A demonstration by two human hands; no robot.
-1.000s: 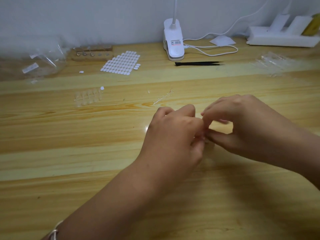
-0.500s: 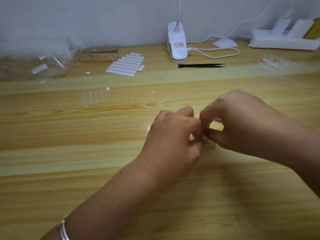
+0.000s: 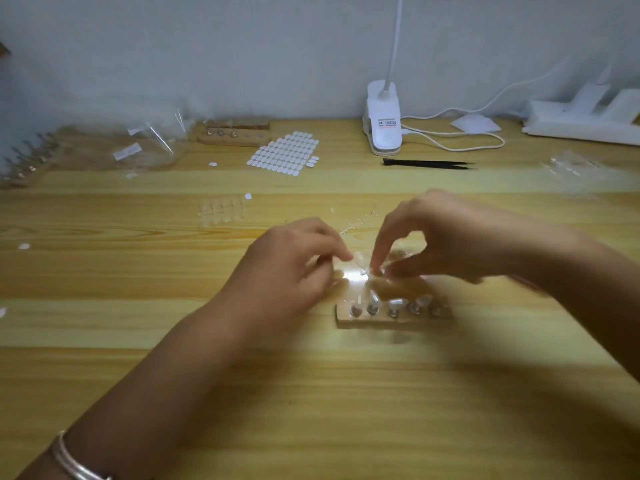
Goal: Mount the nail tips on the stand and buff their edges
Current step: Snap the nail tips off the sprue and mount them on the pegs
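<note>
A small wooden stand [image 3: 391, 320] lies on the table just in front of my hands, with several pegs along it. Clear nail tips [image 3: 396, 303] sit on the pegs. Behind the stand, my left hand [image 3: 294, 271] and my right hand [image 3: 450, 244] meet over a small clear nail tip [image 3: 360, 270] that catches the light. Each hand pinches it between thumb and forefinger. The picture is blurred around the fingertips, so the exact hold is unclear.
Loose clear nail tips [image 3: 221, 211] and a thin plastic sprue [image 3: 360, 221] lie beyond my hands. At the back are a second wooden stand [image 3: 235, 135], a sheet of white stickers [image 3: 284, 154], a clip lamp [image 3: 382, 123], black tweezers [image 3: 426, 163], a plastic bag [image 3: 152, 143] and a power strip [image 3: 585, 119].
My hands have drawn slightly apart and moved away from me, uncovering the wooden stand with its mounted tips. The view has shifted a little.
</note>
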